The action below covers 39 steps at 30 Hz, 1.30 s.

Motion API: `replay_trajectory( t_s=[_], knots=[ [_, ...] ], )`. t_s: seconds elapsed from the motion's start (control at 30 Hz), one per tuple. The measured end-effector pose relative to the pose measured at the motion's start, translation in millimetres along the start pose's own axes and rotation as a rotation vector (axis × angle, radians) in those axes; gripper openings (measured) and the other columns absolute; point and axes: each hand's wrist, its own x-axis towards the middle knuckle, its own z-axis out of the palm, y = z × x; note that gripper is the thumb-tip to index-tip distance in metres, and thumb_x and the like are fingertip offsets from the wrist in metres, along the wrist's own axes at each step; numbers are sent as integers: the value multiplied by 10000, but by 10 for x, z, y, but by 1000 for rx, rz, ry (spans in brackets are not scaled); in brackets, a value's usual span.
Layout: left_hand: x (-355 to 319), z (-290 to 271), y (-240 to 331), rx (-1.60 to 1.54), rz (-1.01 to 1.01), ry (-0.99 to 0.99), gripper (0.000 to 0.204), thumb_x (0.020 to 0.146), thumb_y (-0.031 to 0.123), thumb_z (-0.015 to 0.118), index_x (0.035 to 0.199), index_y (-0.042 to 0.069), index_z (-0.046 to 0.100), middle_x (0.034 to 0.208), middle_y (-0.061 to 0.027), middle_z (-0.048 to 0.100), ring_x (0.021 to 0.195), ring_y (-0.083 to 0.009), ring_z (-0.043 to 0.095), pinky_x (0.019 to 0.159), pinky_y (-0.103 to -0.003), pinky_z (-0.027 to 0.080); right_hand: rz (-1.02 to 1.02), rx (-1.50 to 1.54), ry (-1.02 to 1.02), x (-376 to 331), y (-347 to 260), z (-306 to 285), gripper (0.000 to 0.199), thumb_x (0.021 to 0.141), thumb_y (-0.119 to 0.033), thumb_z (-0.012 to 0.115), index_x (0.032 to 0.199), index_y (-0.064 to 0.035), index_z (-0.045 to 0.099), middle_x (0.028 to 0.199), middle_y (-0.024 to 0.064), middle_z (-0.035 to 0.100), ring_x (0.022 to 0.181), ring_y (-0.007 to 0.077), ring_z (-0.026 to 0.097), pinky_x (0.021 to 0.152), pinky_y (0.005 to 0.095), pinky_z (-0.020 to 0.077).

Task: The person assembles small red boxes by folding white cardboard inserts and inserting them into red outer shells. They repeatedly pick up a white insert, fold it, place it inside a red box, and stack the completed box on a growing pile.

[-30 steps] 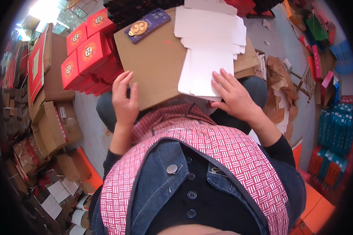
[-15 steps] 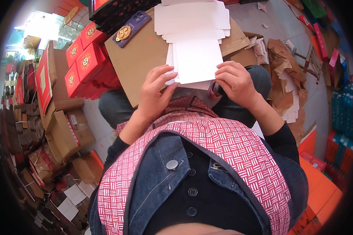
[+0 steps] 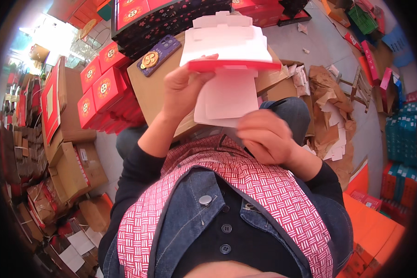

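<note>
My left hand [image 3: 183, 92] pinches the left end of a flat cardboard box blank [image 3: 227, 48], white on its upper face. Part of the blank is folded up, so a red strip [image 3: 245, 65] of its other face shows across the front. Beneath it, more white blanks [image 3: 224, 104] lie stacked and a little fanned toward my lap. My right hand [image 3: 266, 136] is off the raised blank, by the lower right corner of the stack. Its fingers are curled and smeared by motion, and whether they hold anything is hidden.
The blanks lie on a brown cardboard surface [image 3: 141, 88] with a purple phone [image 3: 160, 55]. Red boxes [image 3: 109, 88] are stacked at left. Behind stands a black flowered box [image 3: 171, 28]. At right are a carton of small packets [image 3: 301, 81] and crumpled brown paper [image 3: 326, 97].
Both hands were at the near edge of the flat blank. My left hand has lifted it upward and away, baring its red side; my right hand has let go and dropped nearer my lap.
</note>
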Motion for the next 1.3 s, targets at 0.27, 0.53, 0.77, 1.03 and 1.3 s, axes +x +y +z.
replay_trajectory(
  t_s=[0.27,0.53,0.77,1.03,1.3],
  knots=[
    [-403,147,253,-416,-484,-253,271,915,54,592,1162,-55,575,1065,-91,651,947,-137,619,856,-272,496,1187,1541,613,-396,731,-78,326,983,-216,444,1146,31,580,1120,130,626,998,216,626,901,332,495],
    [-701,198,-35,-311,-938,-191,272,926,125,586,1135,-49,588,1002,-97,663,886,-141,639,787,-268,526,1269,1183,-310,-81,826,-352,452,988,-316,460,1264,36,527,1168,141,618,1022,174,616,896,291,493],
    [-774,145,57,-261,-952,-119,278,932,125,571,1151,-47,576,1026,-100,658,905,-144,637,814,-268,518,1233,722,-543,172,570,-359,450,938,-254,591,1293,17,527,1118,115,644,996,153,606,872,268,478],
    [-783,156,104,-249,-933,-96,288,935,137,576,1164,-37,569,1057,-103,654,935,-157,637,843,-285,514,771,-25,-597,160,221,-182,563,884,-194,641,1342,58,434,1103,224,626,1009,262,621,890,313,468],
    [-794,133,123,-220,-926,-105,275,938,135,569,1158,-32,571,1043,-100,655,915,-154,638,821,-279,518,733,-71,-611,167,90,-150,681,831,-241,699,1375,35,396,1139,242,577,1040,323,589,908,341,453]
  ],
)
